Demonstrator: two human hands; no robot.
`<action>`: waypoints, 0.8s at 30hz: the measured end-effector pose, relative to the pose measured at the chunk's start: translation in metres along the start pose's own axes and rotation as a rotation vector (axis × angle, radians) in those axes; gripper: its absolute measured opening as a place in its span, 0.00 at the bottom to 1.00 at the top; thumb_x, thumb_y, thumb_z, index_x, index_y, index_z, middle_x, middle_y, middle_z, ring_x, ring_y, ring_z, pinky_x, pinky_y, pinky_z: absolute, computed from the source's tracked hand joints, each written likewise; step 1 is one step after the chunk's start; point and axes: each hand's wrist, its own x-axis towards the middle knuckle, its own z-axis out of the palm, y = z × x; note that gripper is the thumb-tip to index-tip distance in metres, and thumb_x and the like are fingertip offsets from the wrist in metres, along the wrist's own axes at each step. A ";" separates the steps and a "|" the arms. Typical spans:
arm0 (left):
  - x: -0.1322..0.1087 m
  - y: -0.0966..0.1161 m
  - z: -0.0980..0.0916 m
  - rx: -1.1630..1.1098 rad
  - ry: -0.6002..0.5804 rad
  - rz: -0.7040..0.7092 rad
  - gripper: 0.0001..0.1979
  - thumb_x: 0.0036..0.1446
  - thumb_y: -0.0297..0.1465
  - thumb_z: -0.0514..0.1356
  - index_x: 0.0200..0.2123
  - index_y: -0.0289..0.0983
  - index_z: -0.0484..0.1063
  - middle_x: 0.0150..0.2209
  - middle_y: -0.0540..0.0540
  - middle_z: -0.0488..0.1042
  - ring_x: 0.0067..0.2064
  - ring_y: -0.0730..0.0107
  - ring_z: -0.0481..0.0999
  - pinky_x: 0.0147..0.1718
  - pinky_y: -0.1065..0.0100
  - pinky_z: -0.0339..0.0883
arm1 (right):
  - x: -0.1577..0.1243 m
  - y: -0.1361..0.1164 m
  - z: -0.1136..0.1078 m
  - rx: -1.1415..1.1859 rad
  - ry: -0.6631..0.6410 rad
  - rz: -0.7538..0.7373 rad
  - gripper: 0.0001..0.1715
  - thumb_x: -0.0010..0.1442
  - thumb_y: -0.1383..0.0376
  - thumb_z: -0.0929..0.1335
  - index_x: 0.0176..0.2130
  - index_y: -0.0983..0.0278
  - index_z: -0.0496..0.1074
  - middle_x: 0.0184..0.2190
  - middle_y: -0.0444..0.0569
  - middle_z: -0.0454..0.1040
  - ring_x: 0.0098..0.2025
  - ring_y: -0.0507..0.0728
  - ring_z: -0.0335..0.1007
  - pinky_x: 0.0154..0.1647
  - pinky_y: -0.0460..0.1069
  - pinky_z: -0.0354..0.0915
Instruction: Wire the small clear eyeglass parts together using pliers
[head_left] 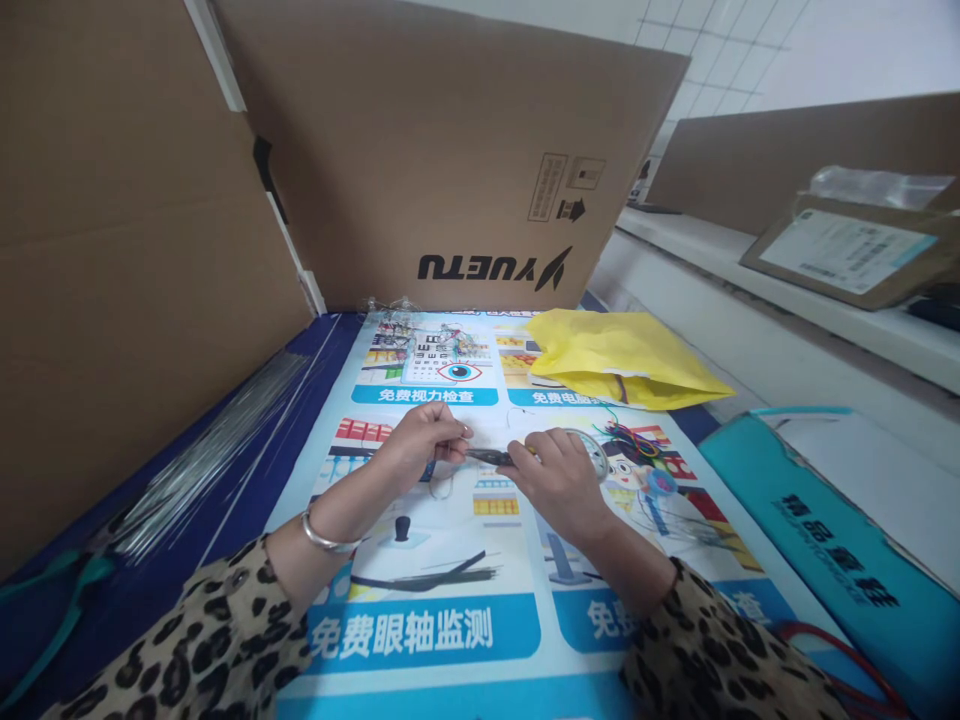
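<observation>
My right hand is closed around dark-handled pliers, their narrow jaws pointing left. The jaws reach the fingertips of my left hand, which is closed in a pinch. A thin wire appears to loop just below those left fingers; its pinched end is hidden. Behind my right hand shows part of a pale round spool. Right of it lies a tangle of coloured wires. Several dark straight strands rest on the printed sheet between my forearms.
Tall cardboard stands behind and to the left. A yellow bag lies at the back right, a teal box at the right. Clear thin rods and a teal-handled tool are at the left. Tangled wire pieces sit at the back.
</observation>
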 end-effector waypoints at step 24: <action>0.000 -0.001 0.000 0.001 -0.004 0.007 0.11 0.45 0.26 0.61 0.22 0.35 0.58 0.24 0.47 0.73 0.22 0.76 0.71 0.21 0.75 0.65 | -0.001 0.002 0.000 -0.011 0.022 0.006 0.15 0.58 0.54 0.61 0.33 0.61 0.69 0.29 0.48 0.66 0.34 0.55 0.54 0.37 0.51 0.47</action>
